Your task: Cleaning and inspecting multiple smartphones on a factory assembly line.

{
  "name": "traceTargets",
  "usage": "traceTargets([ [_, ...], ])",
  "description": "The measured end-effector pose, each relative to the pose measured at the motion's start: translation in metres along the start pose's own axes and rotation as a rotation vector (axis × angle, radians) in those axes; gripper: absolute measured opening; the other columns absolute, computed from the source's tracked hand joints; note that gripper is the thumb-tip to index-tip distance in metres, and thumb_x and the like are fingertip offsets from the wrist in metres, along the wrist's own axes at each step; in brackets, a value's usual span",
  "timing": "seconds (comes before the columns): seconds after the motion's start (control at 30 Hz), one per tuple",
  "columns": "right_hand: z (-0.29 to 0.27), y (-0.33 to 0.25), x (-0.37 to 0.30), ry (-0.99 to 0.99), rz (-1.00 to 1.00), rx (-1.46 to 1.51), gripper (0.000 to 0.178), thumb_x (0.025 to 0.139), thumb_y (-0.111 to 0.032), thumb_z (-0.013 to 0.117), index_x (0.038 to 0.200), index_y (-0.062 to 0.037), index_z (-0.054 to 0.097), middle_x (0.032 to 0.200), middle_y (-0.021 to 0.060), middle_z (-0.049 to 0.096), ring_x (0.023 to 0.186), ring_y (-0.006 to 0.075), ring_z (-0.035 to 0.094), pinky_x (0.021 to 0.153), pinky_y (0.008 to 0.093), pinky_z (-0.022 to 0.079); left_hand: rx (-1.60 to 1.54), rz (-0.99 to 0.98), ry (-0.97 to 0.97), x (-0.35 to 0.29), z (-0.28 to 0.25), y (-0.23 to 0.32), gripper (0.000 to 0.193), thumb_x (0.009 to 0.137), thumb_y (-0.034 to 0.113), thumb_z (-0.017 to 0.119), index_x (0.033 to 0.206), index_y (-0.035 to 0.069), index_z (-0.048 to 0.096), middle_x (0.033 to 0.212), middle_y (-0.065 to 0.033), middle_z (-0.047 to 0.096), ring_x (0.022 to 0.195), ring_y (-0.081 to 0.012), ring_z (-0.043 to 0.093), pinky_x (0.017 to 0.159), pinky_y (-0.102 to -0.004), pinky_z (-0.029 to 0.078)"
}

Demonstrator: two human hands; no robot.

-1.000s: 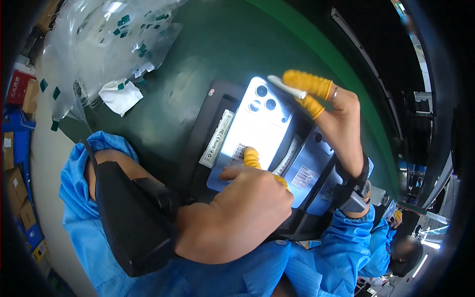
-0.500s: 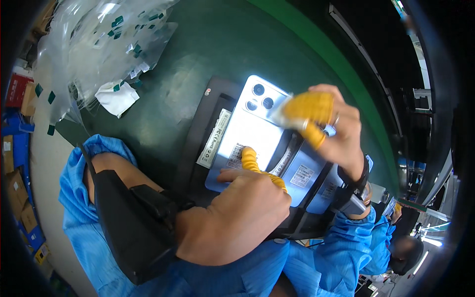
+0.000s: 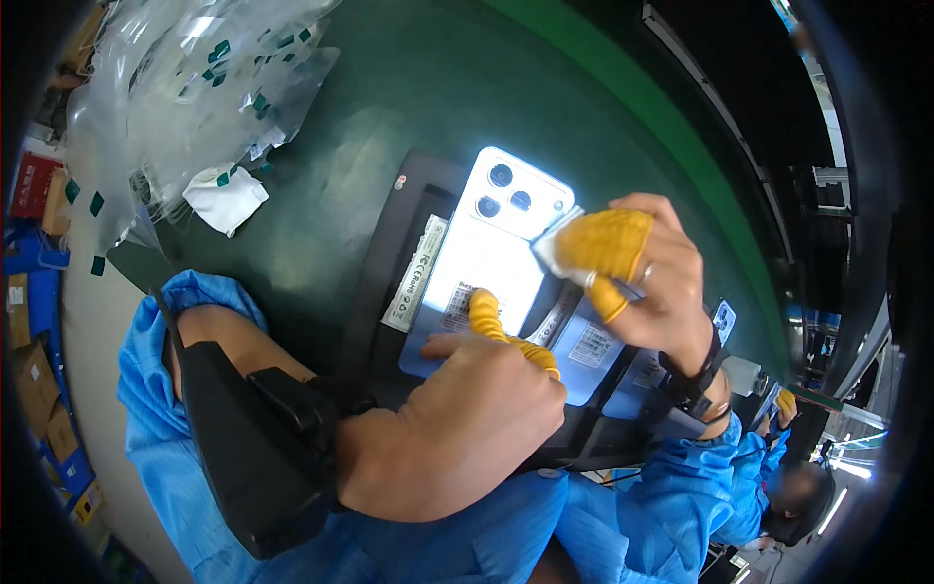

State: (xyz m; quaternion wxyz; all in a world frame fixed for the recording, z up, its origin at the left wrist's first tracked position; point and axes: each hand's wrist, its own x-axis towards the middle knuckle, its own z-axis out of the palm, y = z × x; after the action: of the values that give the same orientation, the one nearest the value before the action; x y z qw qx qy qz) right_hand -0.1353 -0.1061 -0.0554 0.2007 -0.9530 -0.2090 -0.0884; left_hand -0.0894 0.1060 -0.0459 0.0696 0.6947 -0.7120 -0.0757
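A light blue phone (image 3: 482, 243) lies back up in a black tray (image 3: 384, 234), its cameras at the far end. My left hand (image 3: 467, 419) is closed over its near end; a yellow finger cot presses beside the printed label (image 3: 457, 307) and the other fingers fold in against the phone. Yellow cots also cover fingertips of my right hand (image 3: 662, 282), which pinches a folded white cloth (image 3: 553, 243) at the phone's upper right edge. A second blue phone (image 3: 589, 350) and a third (image 3: 637, 382) sit to the right, partly hidden by my right arm.
Clear plastic film (image 3: 185, 107) with green tabs is heaped at the far left of the green table (image 3: 360, 127), beside a white cloth piece (image 3: 226, 200). Another phone (image 3: 724, 319) stands past my right wrist. A co-worker (image 3: 788, 496) in blue is at lower right.
My right hand and the cloth have shifted slightly down and left, uncovering more of the phone's camera area. My left hand stays on the phone.
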Motion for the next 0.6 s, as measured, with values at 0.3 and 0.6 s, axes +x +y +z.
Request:
traceTargets([
  [0.3, 0.020, -0.017, -0.003, 0.142, -0.005, -0.034, 0.024, 0.067, -0.003, 0.067, 0.090, -0.0013, 0.068, 0.089, 0.0111, 0.066, 0.072, 0.0257, 0.061, 0.082, 0.0397, 0.047, -0.047, -0.022, 0.005, 0.001, -0.003, 0.001, 0.013, 0.064, 0.012, 0.066, 0.071, 0.003, 0.061, 0.050, -0.0091, 0.058, 0.044, -0.0188, 0.060, 0.039, -0.0301, 0.046],
  [0.6, 0.002, 0.007, 0.000, 0.302, 0.128, -0.149, 0.022, 0.071, 0.000, 0.065, 0.093, -0.0030, 0.068, 0.094, 0.0119, 0.067, 0.082, 0.0257, 0.064, 0.077, 0.0357, 0.046, -0.019, 0.051, -0.052, 0.012, -0.002, -0.010, 0.014, 0.065, 0.012, 0.064, 0.074, 0.002, 0.061, 0.049, -0.0078, 0.057, 0.044, -0.0188, 0.060, 0.039, -0.0296, 0.045],
])
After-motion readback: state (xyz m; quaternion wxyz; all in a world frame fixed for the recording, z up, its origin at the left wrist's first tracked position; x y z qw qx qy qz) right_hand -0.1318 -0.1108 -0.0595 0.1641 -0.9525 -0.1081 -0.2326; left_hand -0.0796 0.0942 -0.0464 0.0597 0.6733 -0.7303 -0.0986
